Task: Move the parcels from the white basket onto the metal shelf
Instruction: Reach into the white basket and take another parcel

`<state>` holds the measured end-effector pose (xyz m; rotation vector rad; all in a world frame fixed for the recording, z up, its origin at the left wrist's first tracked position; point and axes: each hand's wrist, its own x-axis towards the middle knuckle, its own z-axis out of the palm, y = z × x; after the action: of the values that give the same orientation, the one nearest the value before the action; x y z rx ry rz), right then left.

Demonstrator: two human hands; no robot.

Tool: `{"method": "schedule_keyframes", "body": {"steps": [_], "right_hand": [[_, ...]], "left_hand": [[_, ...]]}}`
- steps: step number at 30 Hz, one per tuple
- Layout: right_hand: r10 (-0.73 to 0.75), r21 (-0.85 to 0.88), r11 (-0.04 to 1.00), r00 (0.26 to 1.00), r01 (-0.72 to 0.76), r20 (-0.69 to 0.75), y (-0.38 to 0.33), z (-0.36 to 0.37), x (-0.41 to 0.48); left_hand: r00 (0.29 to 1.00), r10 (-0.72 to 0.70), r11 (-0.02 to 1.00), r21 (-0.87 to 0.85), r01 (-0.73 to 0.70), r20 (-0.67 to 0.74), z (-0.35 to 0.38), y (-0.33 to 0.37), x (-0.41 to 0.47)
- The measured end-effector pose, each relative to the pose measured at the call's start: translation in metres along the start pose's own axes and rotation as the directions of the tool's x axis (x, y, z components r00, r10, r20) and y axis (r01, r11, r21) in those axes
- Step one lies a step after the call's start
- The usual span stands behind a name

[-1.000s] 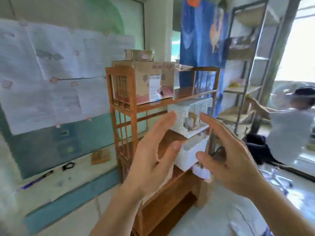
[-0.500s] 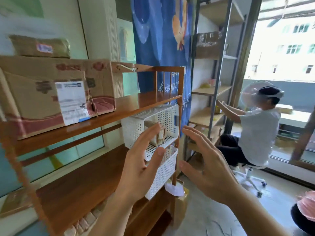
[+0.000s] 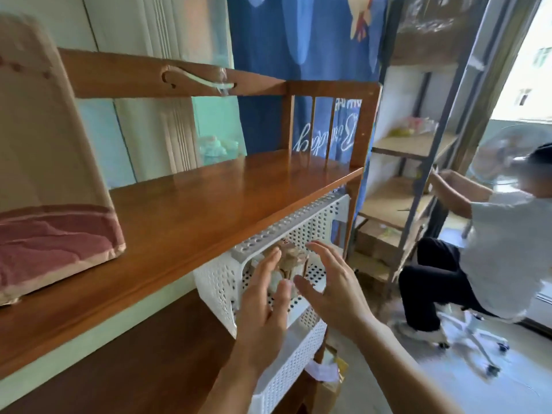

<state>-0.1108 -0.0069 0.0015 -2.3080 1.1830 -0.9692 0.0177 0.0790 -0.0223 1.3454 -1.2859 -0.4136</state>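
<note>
Reaching with both hands spread, empty: left hand (image 3: 263, 297) at 7 o'clock of small brown taped parcel (image 3: 291, 258), right hand (image 3: 331, 282) at 4 o'clock. Parcel upright inside white perforated plastic basket (image 3: 218, 282); left fingertips nearer. Grey metal shelf (image 3: 418, 144) beyond, 2 o'clock.

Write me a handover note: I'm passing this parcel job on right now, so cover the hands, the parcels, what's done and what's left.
Left hand: open, fingers spread, at the mouth of the upper white basket, holding nothing.
Right hand: open too, on the other side of the opening, empty.
Parcels: small brown packages inside that basket, between the two hands; no grip closed on them.
Basket sits under the wooden shelf board, stacked on a second white basket.
Metal shelf: further right, past the wooden rack.
Done: hands positioned.
Left: grasp the parcels, carry them right, set them on the metal shelf.
</note>
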Motion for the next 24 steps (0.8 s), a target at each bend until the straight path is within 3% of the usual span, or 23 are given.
{"method": "schedule_keyframes", "body": {"steps": [6,9,17,21,24], "right_hand": [[0.242,-0.011,0.970,0.958,-0.243,0.157,0.017,0.062,0.062],[0.258,-0.007,0.966,0.959,-0.259,0.115,0.025,0.069,0.067],[0.114,0.024,0.994,0.982,-0.111,-0.150,0.015,-0.025,-0.002],[-0.020,0.039,0.999,0.983,0.027,-0.184,-0.010,-0.088,-0.065],[-0.168,0.118,0.976,0.978,0.182,-0.121,-0.038,-0.120,-0.113]], "left_hand": [[0.999,-0.005,1.000,-0.016,0.004,-0.052,0.013,-0.017,0.001],[0.997,-0.020,1.000,-0.023,0.018,-0.080,0.009,-0.022,0.002],[0.993,0.019,0.999,-0.038,-0.024,-0.119,0.012,0.009,-0.033],[0.980,0.069,0.998,0.001,-0.070,-0.187,0.004,0.045,-0.074],[0.969,0.085,0.988,-0.103,-0.111,-0.230,-0.017,0.072,-0.107]]}}
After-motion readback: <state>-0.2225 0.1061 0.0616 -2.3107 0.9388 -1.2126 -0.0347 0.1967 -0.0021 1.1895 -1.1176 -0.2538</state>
